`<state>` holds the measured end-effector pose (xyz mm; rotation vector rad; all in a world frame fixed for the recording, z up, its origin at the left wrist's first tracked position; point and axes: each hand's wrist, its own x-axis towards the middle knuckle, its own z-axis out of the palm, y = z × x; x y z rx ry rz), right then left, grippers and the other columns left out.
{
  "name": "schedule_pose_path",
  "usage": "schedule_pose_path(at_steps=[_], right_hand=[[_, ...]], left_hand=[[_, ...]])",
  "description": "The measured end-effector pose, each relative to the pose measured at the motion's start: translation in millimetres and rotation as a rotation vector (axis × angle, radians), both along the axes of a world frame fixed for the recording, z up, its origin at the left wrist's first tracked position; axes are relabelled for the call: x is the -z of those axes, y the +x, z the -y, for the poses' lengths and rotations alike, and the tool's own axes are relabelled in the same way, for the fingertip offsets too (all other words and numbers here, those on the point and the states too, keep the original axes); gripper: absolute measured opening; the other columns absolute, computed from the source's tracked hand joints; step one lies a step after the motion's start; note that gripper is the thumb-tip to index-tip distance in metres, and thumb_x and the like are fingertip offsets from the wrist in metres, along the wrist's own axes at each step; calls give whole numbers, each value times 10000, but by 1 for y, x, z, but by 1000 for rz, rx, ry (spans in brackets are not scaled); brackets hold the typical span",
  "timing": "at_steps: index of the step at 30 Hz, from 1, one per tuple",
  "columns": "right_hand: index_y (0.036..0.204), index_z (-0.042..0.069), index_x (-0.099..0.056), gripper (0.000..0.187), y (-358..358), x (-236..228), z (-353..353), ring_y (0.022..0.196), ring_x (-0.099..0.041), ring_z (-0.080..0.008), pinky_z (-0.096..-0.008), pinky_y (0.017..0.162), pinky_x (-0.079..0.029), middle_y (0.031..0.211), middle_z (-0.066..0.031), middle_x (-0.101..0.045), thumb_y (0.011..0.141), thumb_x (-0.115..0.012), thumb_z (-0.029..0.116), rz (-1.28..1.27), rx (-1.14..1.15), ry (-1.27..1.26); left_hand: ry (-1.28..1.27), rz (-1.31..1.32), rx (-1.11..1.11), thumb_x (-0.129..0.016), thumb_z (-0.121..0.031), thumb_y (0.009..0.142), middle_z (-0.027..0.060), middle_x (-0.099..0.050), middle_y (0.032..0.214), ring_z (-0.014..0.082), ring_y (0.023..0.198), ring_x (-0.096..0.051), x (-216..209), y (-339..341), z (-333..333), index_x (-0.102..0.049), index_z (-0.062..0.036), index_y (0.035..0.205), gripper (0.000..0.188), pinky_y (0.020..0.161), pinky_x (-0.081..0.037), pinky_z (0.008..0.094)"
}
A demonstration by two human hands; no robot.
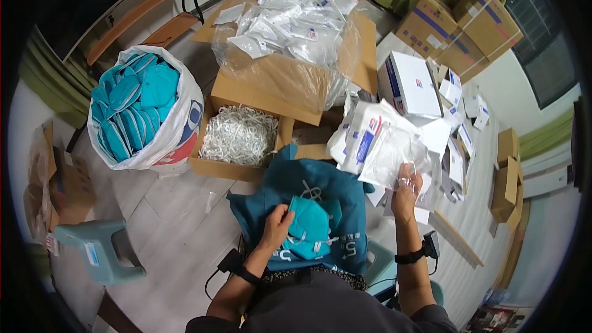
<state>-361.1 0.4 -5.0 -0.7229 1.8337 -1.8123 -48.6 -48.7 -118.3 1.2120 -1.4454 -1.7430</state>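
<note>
Teal mask (307,222) sitting right in my lap, on top of a darker teal cloth (351,203) with white printing on it, and another bit of the same teal pokes out behind its 3 o'clock side. My left hand (279,225) has it by the edge at about 9 o'clock, thumb and fingers curled on. My right hand (407,194) is stretched out toward 1–2 o'clock, fingers on the near end of a clear pouch (385,161) at the front of a bunch of white packets (364,139); can't tell whether they're actually closed on it. Black straps on both my wrists too.

Going round from my lap: at 10 o'clock there's a white bag (194,102) stuffed with more teal masks (132,102). At 11 o'clock, near my lap, a cardboard box (231,172) full of tangled white loops (240,132). Dead ahead at 12 is a big open carton (271,89), plastic liner and all, heaped with flat white packs (296,15). White boxes (410,89) pile up around 1, taped brown cartons (425,24) farther out the same way. Pale blue-grey stool (102,250) on the floor at 9.
</note>
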Motion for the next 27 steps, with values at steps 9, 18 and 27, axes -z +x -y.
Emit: schedule_pose_path(at_steps=[9, 18, 27], right_hand=[[1236, 25, -457, 414, -48, -50, 269, 1040, -590, -259, -413, 775, -573, 1169, -133, -550, 901, -593, 229, 383, -274, -205], [1173, -19, -530, 332, 20, 18, 225, 962, -650, -236, -344, 837, -535, 1050, -142, -651, 965, -526, 240, 347, -662, 296], [1195, -42, -548, 501, 77, 40, 21, 946, -618, -159, -298, 845, -484, 1050, -95, -659, 978, -473, 404, 486, -751, 186]], left_hand=[[29, -181, 16, -687, -101, 859, 1, -603, 794, 23, 666, -526, -1, 9, -5, -590, 13, 987, 197, 573, -423, 195], [118, -97, -50, -688, -132, 860, -30, -536, 731, 26, 635, -461, -9, 14, 1, -624, 5, 916, 161, 556, -383, 195], [280, -323, -193, -646, -174, 896, -93, -459, 713, 12, 677, -385, -43, -4, 11, -615, -32, 878, 147, 581, -308, 195]])
